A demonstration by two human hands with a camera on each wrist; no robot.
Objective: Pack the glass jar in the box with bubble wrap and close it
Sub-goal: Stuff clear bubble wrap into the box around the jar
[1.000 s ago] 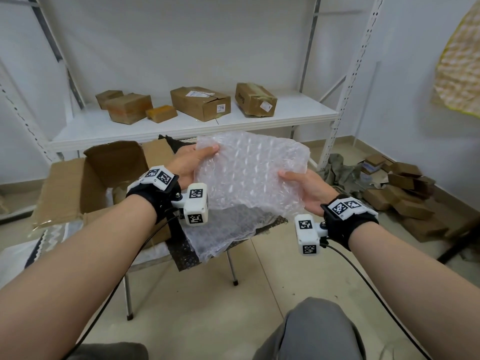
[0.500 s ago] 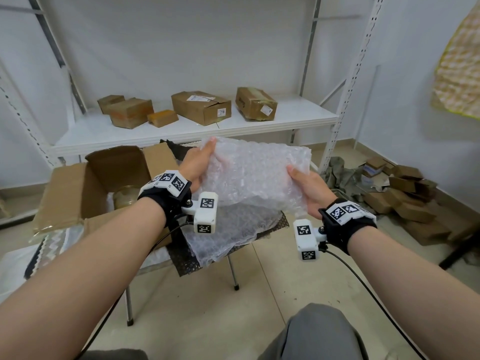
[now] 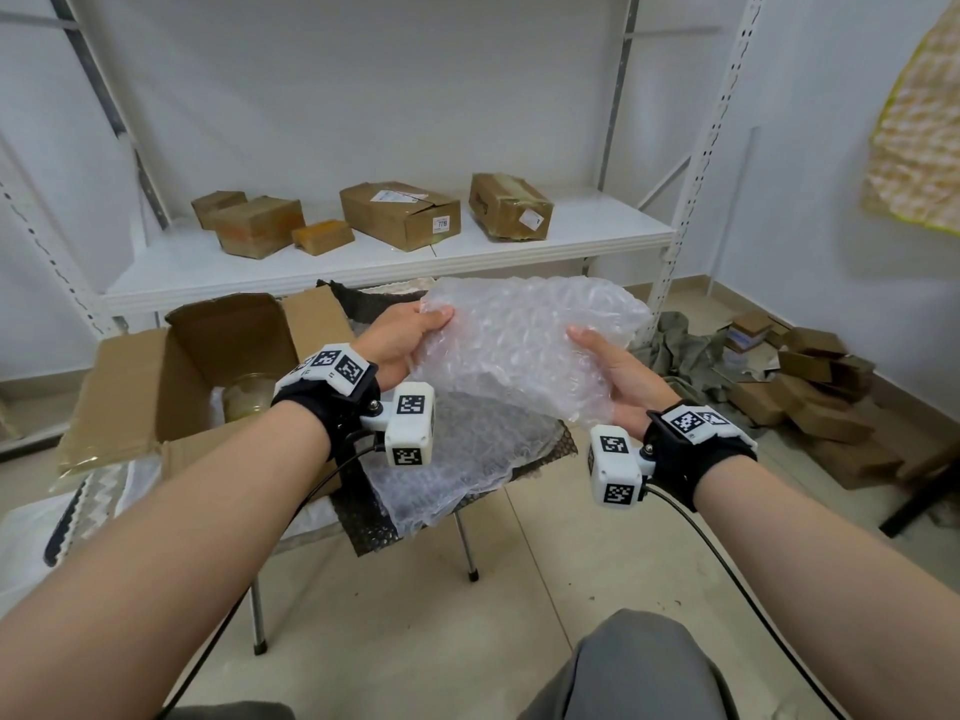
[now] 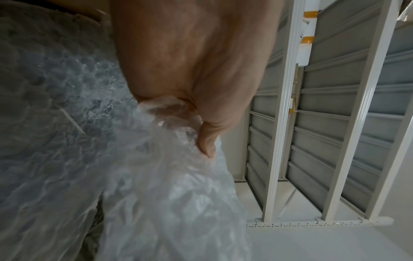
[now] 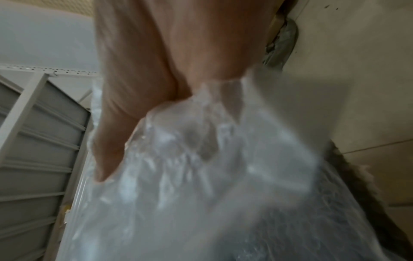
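Head view: you are holding a crumpled, clear sheet of bubble wrap (image 3: 524,350) in mid-air between both hands, above a second clear sheet (image 3: 457,470) that is lying on a small table (image 3: 561,444). Your left hand (image 3: 400,340) is pinching the sheet's upper left edge, thumb on top; your right hand (image 3: 618,376) is gripping its lower right edge, thumb pressing the near face. The sheet is looking milky and wrinkled, its bubbles catching the light. To the left, the cardboard box (image 3: 171,366) is sitting open, flaps spread, with the glass jar (image 3: 247,394) standing inside. Five cardboard parcels are resting on the white shelf (image 3: 363,262); one label is reading "778". Loose cartons (image 3: 810,376) are lying in a heap on the floor at right. Each wrist is wearing one black strap with patterned white markers.
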